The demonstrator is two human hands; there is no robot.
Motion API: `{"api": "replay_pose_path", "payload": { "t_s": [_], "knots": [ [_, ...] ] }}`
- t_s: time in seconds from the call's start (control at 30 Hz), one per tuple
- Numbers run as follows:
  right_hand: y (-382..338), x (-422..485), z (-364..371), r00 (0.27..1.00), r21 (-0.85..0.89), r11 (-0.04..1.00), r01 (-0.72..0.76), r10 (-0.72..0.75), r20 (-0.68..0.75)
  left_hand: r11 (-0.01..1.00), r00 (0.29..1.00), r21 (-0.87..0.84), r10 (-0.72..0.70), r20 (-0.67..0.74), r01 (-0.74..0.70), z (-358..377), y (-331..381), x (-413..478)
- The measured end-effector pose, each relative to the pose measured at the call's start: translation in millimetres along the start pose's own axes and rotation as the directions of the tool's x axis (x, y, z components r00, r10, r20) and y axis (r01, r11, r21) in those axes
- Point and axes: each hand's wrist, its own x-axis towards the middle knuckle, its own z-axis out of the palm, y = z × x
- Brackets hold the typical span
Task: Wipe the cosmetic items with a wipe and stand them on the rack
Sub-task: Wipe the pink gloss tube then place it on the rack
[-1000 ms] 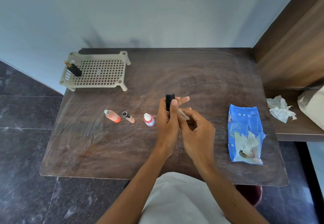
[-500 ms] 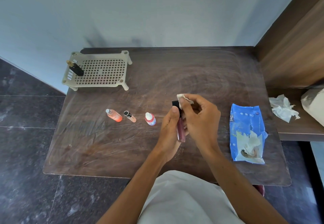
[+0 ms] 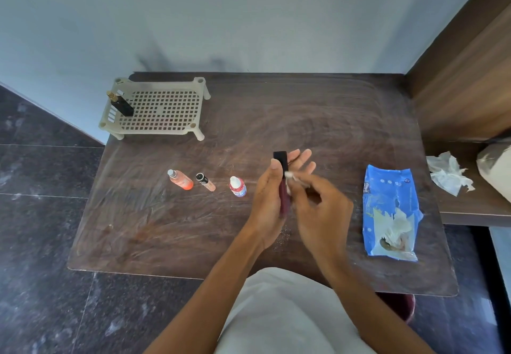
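**Progress.** One of the five items I can see is on the rack. A black bottle with a gold cap [image 3: 120,104] stands at the left end of the cream perforated plastic rack [image 3: 154,132], in the far-left corner of the dark wooden table [image 3: 304,110].

**Item in hand.** A slim maroon tube with a square black cap [image 3: 284,190] is held roughly upright above the middle of the table.
- My left hand [image 3: 266,204] clamps it, with the thumb pressed just below the cap and the fingers spread behind.
- My right hand [image 3: 322,212] pinches a small white wipe [image 3: 291,178] against the tube's side, near the cap. This hand is blurred, so I cannot tell the exact finger placement.
- I judge that wiping of this item is under way and not finished.

**Outstanding.** Three items sit in a row on the table to the left of my hands, apart from one another:
- an orange bottle with a pale cap [image 3: 181,180]
- a small peach tube with a black cap [image 3: 205,182]
- a white bottle with a red and blue label [image 3: 237,186]

None is on the rack. I cannot tell whether any has been wiped.

**Supplies.** A torn-open blue plastic wipe pack [image 3: 390,201] lies to the right of my hands. A crumpled white tissue [image 3: 448,176] rests on the wooden side shelf [image 3: 470,204].
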Motion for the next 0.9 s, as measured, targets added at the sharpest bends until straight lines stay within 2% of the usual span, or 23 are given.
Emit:
{"api": "replay_pose_path", "payload": {
  "t_s": [0.07, 0.2, 0.37, 0.6, 0.8, 0.9],
  "knots": [
    [-7.4, 23.2, 2.2, 1.0, -0.006, 1.0, 0.005, -0.006, -0.012, 0.999, 1.0, 0.016, -0.029, -0.008, 0.029, 1.3, -4.8, -2.6],
    [-16.2, 43.3, 6.1, 0.998, 0.049, 0.999, -0.01, 0.008, 0.054, 0.999, 0.999, 0.003, -0.037, -0.029, 0.037, 1.6, -3.9, -0.4],
    [-7.9, 18.3, 4.8, 0.995, 0.022, 0.999, -0.03, 0.028, 0.098, 0.988, 0.998, -0.143, -0.056, -0.033, 0.051, -0.2, 8.2, 7.9],
    [5.2, -13.0, -2.7, 0.979, 0.077, 0.988, -0.132, 0.118, 0.166, 0.999, 0.998, -0.05, -0.013, -0.066, 0.01, -6.8, 6.4, 12.4],
    [-2.8, 18.4, 1.2, 0.969, 0.07, 0.98, -0.187, 0.172, 0.176, 0.998, 0.999, 0.041, -0.036, -0.033, 0.038, -6.8, -2.8, 2.8],
    [-11.2, 37.5, 3.3, 0.932, 0.257, 0.911, -0.322, 0.257, 0.257, 0.998, 0.997, 0.054, -0.032, -0.07, 0.035, -10.5, -2.0, 2.9]
  ]
}}
